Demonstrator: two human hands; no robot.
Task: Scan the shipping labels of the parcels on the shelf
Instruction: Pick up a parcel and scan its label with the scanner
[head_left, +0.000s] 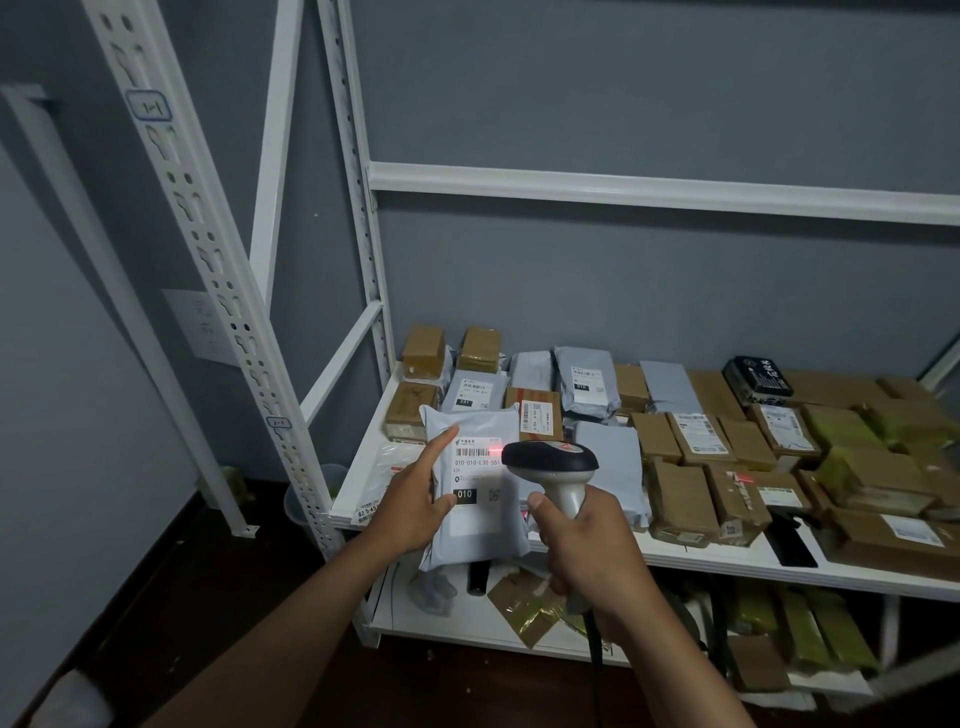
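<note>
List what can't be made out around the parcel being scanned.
- Head view: the right part of the shipping label on the grey parcel is hidden by the scanner.
- The label's small print is too small to read.
- The scanner's trigger is hidden by the right hand.
- The left hand covers the parcel's left edge.

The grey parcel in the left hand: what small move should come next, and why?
Probably set the grey parcel back on the shelf. The scanner in the right hand already throws its red line on the label's barcode, so this scan looks done or nearly so.
</note>
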